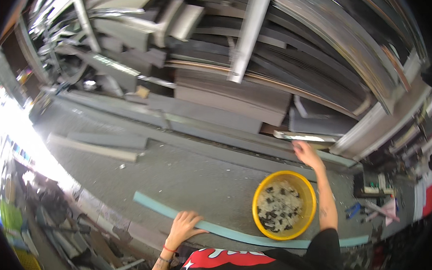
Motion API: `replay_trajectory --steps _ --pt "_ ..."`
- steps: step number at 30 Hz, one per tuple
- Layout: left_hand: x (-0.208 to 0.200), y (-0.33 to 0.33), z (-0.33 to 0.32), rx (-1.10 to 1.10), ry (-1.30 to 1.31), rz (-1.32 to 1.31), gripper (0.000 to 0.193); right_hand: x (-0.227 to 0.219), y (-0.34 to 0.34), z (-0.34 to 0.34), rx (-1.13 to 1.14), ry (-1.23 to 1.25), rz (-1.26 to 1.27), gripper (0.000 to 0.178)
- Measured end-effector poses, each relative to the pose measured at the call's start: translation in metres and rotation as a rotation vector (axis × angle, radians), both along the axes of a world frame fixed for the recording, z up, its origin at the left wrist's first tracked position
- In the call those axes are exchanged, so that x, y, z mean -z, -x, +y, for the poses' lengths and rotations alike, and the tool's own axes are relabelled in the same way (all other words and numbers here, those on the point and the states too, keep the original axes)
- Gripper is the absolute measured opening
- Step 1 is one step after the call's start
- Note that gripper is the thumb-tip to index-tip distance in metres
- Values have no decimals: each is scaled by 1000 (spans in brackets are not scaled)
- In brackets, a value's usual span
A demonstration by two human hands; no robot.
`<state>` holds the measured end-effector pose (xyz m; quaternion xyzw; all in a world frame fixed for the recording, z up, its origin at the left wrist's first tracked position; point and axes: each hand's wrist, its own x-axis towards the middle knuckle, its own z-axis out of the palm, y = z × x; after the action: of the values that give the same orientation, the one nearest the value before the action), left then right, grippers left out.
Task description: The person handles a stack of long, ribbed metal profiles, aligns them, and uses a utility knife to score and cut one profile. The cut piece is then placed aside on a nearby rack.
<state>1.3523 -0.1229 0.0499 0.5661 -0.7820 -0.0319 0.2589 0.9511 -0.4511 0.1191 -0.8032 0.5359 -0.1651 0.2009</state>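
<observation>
A long, narrow pale teal strip (247, 237) lies along the near side of the grey work surface, bending with the lens. My left hand (184, 227) is closed over it left of the middle, fingers on top and thumb along the near side. My right hand (307, 155) reaches forward past a yellow round basin (312, 198), its fingers drawn together at the lower edge of a shiny strip (307, 137). Whether the fingers grip that strip or something small is blurred. White and black bits (281, 205) lie in the basin.
Stacked grey boards (233, 97) fill the rack at the back, with an upright metal post (252, 34) before them. Two loose strips (95, 148) lie at the left. Blue-handled pliers (353, 209) and other tools sit at the right. Offcuts (91, 236) pile up at lower left.
</observation>
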Motion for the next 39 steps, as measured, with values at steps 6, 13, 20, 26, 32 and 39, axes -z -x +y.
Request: replay_trajectory --steps 6,13,20,26,32,39 --pt "4 3 -1 -38 -57 13 45 -18 -20 -45 209 -320 -251 49" --pt "6 2 -2 -23 -55 -40 51 -63 -38 -30 285 -85 -400 26" --pt "6 4 -18 -109 -110 64 43 -58 -67 -1 -38 -355 -352 32" --pt "-5 9 -25 -116 31 100 13 -132 -61 45 -139 -41 -337 23" --pt "-26 14 -18 -140 -27 162 13 -246 12 103 467 1185 -318 13" --pt "-21 12 -16 -138 -26 121 13 -287 63 78 722 1656 -512 34"
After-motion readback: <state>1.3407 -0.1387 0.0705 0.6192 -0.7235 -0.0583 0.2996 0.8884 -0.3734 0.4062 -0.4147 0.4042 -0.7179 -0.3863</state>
